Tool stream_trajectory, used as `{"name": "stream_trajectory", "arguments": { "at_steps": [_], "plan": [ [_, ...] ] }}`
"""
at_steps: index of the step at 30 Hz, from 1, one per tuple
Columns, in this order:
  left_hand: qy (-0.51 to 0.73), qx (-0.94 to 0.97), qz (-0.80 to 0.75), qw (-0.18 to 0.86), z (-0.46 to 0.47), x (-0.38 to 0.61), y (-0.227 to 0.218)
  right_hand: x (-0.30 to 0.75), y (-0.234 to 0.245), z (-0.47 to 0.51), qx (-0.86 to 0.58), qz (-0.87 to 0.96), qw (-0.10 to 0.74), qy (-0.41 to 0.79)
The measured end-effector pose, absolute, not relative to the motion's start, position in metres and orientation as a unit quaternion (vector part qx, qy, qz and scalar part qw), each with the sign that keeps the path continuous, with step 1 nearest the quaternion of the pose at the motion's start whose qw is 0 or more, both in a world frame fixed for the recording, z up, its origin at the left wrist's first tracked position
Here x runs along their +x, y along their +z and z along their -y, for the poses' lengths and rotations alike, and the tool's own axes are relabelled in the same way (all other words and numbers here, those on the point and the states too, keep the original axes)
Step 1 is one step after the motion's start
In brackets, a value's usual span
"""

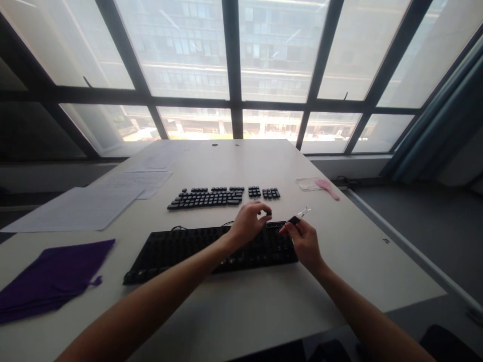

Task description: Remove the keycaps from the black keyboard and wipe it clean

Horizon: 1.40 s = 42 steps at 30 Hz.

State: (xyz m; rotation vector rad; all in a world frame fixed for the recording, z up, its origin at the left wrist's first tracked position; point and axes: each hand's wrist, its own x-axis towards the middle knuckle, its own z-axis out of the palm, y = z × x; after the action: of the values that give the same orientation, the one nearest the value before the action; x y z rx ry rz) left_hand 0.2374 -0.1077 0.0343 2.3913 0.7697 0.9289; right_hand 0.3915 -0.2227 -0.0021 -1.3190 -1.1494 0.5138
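Note:
A black keyboard (166,254) lies across the desk in front of me, its key area dark and hard to make out. Above its right part, my left hand (249,221) pinches a small dark keycap (268,213). My right hand (306,242), over the keyboard's right end, grips a keycap puller (293,219) with a black handle; its thin wire prongs point up and away to the right. Beyond the keyboard, loose keycaps (206,199) are set out in rows like a keyboard layout, with smaller groups of keycaps (270,193) to their right.
On the left lie a purple drawstring pouch (56,274) and several paper sheets (75,208). A pink hairbrush (327,188) rests on a clear plastic bag (306,184) near the desk's right edge. Behind the white desk (234,163) stand tall windows; a blue curtain (437,110) hangs at right.

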Motion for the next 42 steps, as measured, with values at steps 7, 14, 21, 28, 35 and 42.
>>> {"name": "stream_trajectory", "arguments": {
  "at_steps": [7, 14, 21, 28, 35, 42],
  "plan": [
    [0.199, 0.905, -0.363, 0.103, 0.024, 0.284, 0.012, 0.397, -0.002, 0.221, -0.58, 0.506, 0.607, 0.198],
    [0.166, 0.909, -0.373, 0.083, 0.008, 0.294, 0.0, 0.398, 0.0, 0.223, -0.574, 0.501, 0.613, 0.21],
    [0.175, 0.916, -0.349, 0.088, 0.002, 0.294, -0.003, 0.396, 0.004, 0.227, -0.569, 0.51, 0.605, 0.225],
    [0.196, 0.914, -0.347, 0.083, -0.001, 0.273, 0.003, 0.397, 0.002, 0.226, -0.566, 0.508, 0.606, 0.234],
    [0.162, 0.907, -0.376, 0.1, -0.009, 0.258, 0.005, 0.397, -0.002, 0.225, -0.572, 0.521, 0.59, 0.23],
    [0.15, 0.91, -0.364, 0.13, -0.02, 0.258, -0.003, 0.399, -0.005, 0.222, -0.58, 0.521, 0.584, 0.226]
  ]
}}
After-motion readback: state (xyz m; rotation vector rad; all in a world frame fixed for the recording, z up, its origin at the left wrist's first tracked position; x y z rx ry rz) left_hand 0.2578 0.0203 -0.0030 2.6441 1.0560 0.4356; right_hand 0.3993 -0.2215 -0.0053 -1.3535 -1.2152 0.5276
